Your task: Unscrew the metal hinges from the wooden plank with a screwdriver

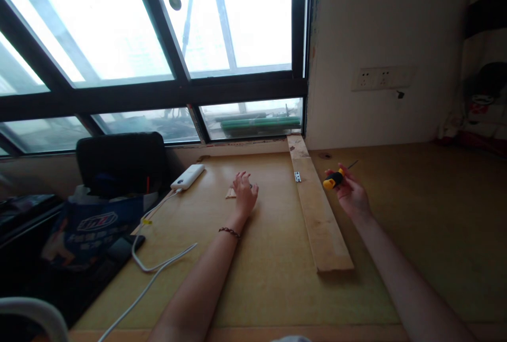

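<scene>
My left hand (245, 193) rests palm down on the wooden desk (269, 257), fingers spread, its fingertips over a small light wooden piece (230, 193). My right hand (348, 190) is raised a little above the desk to the right of a long wooden plank (319, 215). Its fingers are wrapped round a screwdriver (335, 178) with a yellow and black handle; the thin shaft points up and to the right. A small metal hinge (297, 176) lies on the far part of the plank.
A white power bank (187, 177) with a white cable (158, 262) lies at the desk's far left. A black chair back (121, 162) and a blue bag (91, 225) stand left of the desk. Windows and a wall with sockets (374, 79) close off the far side.
</scene>
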Motion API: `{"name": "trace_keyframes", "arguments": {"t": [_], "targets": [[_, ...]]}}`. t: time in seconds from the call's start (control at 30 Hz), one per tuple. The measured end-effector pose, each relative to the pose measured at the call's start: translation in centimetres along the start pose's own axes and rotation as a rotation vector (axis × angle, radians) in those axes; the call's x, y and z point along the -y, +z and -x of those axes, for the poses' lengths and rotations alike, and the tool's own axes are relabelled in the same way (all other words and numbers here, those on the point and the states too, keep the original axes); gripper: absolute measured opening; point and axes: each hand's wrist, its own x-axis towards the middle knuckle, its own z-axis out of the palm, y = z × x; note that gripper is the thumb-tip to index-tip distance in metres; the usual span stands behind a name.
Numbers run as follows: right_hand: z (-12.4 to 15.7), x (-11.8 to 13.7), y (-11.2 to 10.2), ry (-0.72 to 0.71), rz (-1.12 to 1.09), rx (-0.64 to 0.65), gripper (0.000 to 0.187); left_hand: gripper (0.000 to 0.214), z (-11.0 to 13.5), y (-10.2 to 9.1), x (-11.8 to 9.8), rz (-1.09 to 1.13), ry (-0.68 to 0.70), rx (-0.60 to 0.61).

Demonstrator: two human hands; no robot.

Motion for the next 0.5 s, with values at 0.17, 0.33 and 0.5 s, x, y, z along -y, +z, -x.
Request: {"name": "trace_keyframes", "arguments": {"t": [0.17,0.33,0.5], "targets": [[0.4,0.5,0.9,-0.132,0.11,0.013,0.047,0.023,0.4,1.6,-3.2,0.538,-0.063,0.165],[0.4,0.5,1.4,-0.118,0.174,0.014,0.043,0.014,-0.4,6.2,-7.6,1.115,-0.623,0.412],[0.5,0.3,1.9,-0.141,0.217,-0.045,0.046,0.023,-1.7,9.8,-10.5,1.431,-0.94,0.576]]}}
